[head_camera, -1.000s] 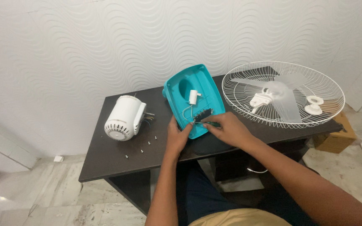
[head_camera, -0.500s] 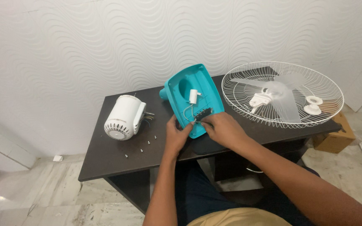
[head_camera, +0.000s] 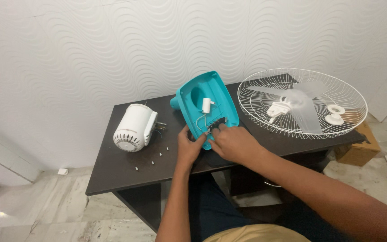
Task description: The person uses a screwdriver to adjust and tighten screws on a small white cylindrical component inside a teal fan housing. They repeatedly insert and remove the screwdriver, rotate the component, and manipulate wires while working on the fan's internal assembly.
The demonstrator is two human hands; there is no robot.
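A teal plastic fan base housing (head_camera: pixel 211 96) lies open side up on the dark table (head_camera: pixel 113 168), tilted slightly. Inside it I see a small white cylinder part (head_camera: pixel 206 105), thin wires and a black switch block. My left hand (head_camera: pixel 188 145) grips the housing's near left edge. My right hand (head_camera: pixel 233 143) rests on the near end, with fingertips at the black switch block. Whether those fingers pinch anything is hidden.
A white fan motor (head_camera: pixel 134 127) lies at the left of the table, with several small screws (head_camera: pixel 153 160) scattered in front. A white wire fan guard (head_camera: pixel 302 103) holding translucent blades and white caps sits at the right. A cardboard box (head_camera: pixel 354 148) stands below it.
The housing has swung a little, its far end turning left. My right hand slid from the housing's right side onto its near end; my left hand stayed on the left edge.
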